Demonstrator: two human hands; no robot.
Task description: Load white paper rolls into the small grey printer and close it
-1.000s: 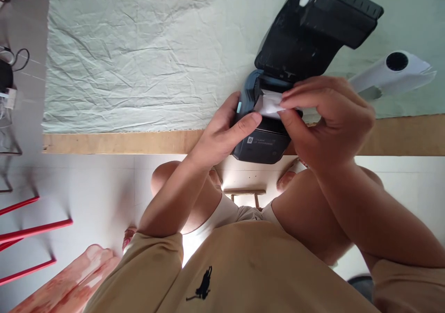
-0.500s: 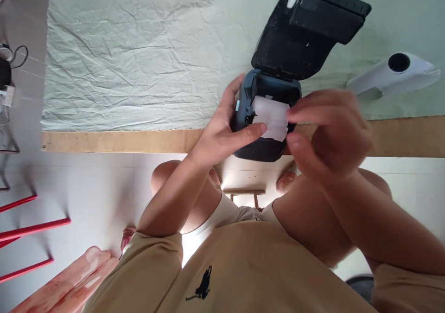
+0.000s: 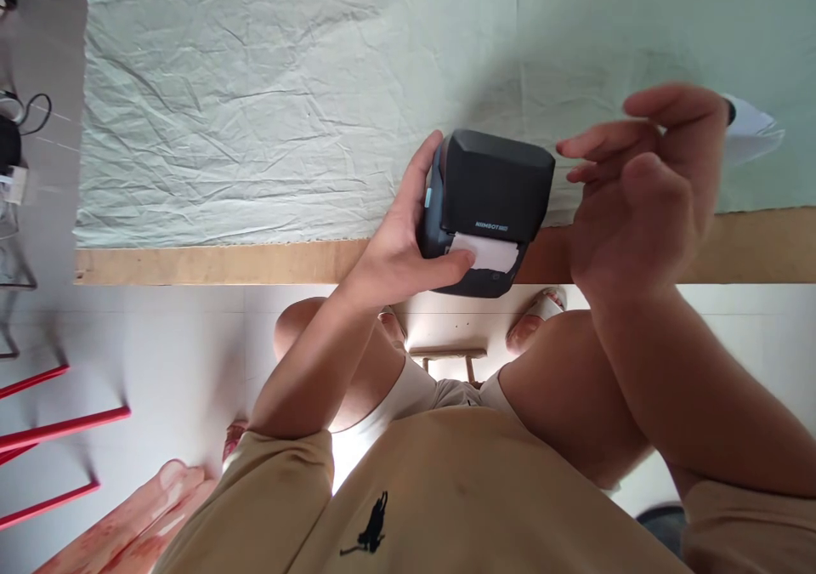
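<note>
A dark label printer (image 3: pixel 497 183) with its black lid closed sits at the table's front edge. White label paper (image 3: pixel 494 253) sticks out of the slot below the lid and lies over the printer's front. My left hand (image 3: pixel 408 238) grips the printer's left side, its thumb pressing on the paper and its fingers along the far left side. To the right of the printer, my right hand (image 3: pixel 643 187) is raised with its fingers apart and bent. It holds nothing and is clear of the printer.
Pale green wrinkled cloth (image 3: pixel 255 106) covers the table, whose wooden edge (image 3: pixel 223 265) runs along the front. Behind my right hand lies a white object (image 3: pixel 756 132), partly hidden. Red bars (image 3: pixel 64 425) stand on the floor at the left.
The printer's lid has swung down from open to closed, covering the paper roll. My right hand has let go of the paper and moved up and right. My left hand keeps its hold.
</note>
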